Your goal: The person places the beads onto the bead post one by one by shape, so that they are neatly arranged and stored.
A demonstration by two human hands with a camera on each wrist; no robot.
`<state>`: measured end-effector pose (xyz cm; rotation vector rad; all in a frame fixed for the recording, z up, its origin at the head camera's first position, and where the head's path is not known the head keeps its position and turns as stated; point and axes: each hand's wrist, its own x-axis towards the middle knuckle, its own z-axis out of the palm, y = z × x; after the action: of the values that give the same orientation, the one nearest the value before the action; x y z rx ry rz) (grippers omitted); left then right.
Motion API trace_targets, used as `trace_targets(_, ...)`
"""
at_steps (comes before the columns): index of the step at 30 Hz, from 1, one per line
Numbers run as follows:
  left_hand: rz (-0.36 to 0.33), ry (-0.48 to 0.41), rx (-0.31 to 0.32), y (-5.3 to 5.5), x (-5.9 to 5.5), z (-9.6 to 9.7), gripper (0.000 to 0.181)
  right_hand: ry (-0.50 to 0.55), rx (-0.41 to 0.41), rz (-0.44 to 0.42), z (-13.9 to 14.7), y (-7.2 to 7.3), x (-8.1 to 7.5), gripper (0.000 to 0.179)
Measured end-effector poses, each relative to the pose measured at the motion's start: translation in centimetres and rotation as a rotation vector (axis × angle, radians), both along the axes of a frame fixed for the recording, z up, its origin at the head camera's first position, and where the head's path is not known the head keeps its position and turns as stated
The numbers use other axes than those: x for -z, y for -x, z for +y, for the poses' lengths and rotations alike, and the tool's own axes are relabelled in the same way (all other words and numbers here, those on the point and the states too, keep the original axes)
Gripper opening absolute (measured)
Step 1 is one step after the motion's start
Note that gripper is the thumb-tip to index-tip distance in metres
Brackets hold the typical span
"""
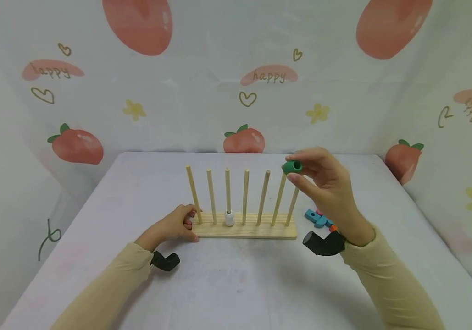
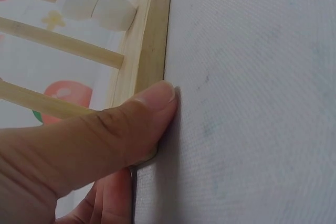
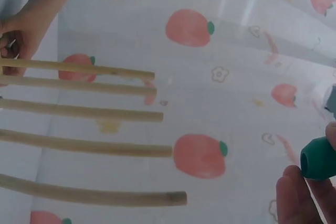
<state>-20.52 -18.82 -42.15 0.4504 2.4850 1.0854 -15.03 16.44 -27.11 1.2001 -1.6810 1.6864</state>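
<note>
A wooden rack (image 1: 244,232) with several upright dowels stands on the table. Two white beads (image 1: 229,218) are stacked at the foot of its third dowel from the left. My left hand (image 1: 174,224) grips the rack's left end; in the left wrist view the thumb (image 2: 131,119) lies along the base's front edge. Raised near the tops of the rightmost dowels, my right hand (image 1: 322,176) pinches a green bead (image 1: 292,167) between thumb and fingers. The bead's hole (image 3: 304,165) faces the dowels in the right wrist view.
Blue blocks (image 1: 318,219) and an orange piece (image 1: 333,228) lie on the table right of the rack, partly hidden behind my right wrist. A white cloth with printed fruit (image 1: 244,140) hangs behind the table (image 1: 236,284) and at its sides.
</note>
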Motion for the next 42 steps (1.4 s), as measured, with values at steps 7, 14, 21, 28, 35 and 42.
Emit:
trace_targets(7, -0.011, -0.013, 0.000, -0.1, 0.1, 0.0, 0.074, -0.047, 0.010, 0.026, -2.2, 0.9, -0.5, 0.045)
trace_targets(14, -0.016, -0.028, 0.003, -0.1, 0.2, -0.1, 0.072, -0.138, 0.030, 0.001, -4.2, 2.0, -1.3, 0.038)
trace_targets(21, -0.015, -0.022, 0.007, 0.0, 0.4, -0.2, 0.068, -0.196, 0.016, -0.017, -6.1, 3.6, -1.3, 0.028)
trace_targets(28, -0.025, -0.015, -0.004, 0.0, 0.1, -0.2, 0.071, -0.280, 0.031, -0.019, -7.5, 5.1, -0.9, 0.029)
trace_targets(35, -0.028, -0.016, -0.003, -0.2, -0.2, -0.1, 0.072, -0.355, 0.057, -0.074, -8.3, 5.9, -0.5, 0.028)
trace_targets(42, -0.016, -0.008, -0.003, -0.2, -0.2, -0.1, 0.070, -0.471, 0.073, -0.109, -8.2, 6.0, -0.3, 0.025)
